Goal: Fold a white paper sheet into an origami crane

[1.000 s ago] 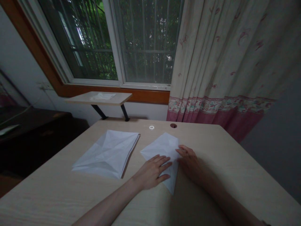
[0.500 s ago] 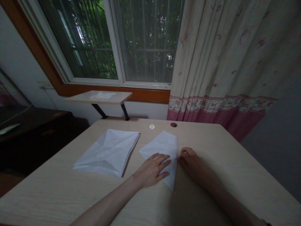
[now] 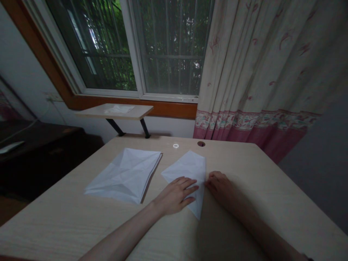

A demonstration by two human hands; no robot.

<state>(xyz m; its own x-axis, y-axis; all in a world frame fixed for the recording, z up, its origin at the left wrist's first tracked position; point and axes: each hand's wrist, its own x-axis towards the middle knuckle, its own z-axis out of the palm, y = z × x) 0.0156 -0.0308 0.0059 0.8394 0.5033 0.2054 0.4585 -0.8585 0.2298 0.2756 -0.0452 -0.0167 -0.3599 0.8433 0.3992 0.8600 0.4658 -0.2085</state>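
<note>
A folded white sheet (image 3: 187, 165), thin like paper, lies on the table with pointed corners at its left, top and bottom. Flat across its lower middle rests my left hand (image 3: 178, 194), fingers spread and pressing on it. My right hand (image 3: 219, 183) is at the sheet's right edge, its fingers curled and drawn together with the tips on that edge. Those fingertips are partly hidden by the hand itself. To the left lies a stack of white sheets (image 3: 126, 175), creased and roughly square, touched by neither hand.
The pale wooden table (image 3: 272, 203) has a round brown cable hole (image 3: 201, 144) and a small white ring (image 3: 175, 145) near its back edge. A raised shelf (image 3: 95, 111) at the back left bears a crumpled white piece (image 3: 119, 108). A curtain (image 3: 244, 72) hangs behind.
Almost nothing differs. My right hand stays at the sheet's right edge with a very slight shift, and my left hand keeps lying on the sheet.
</note>
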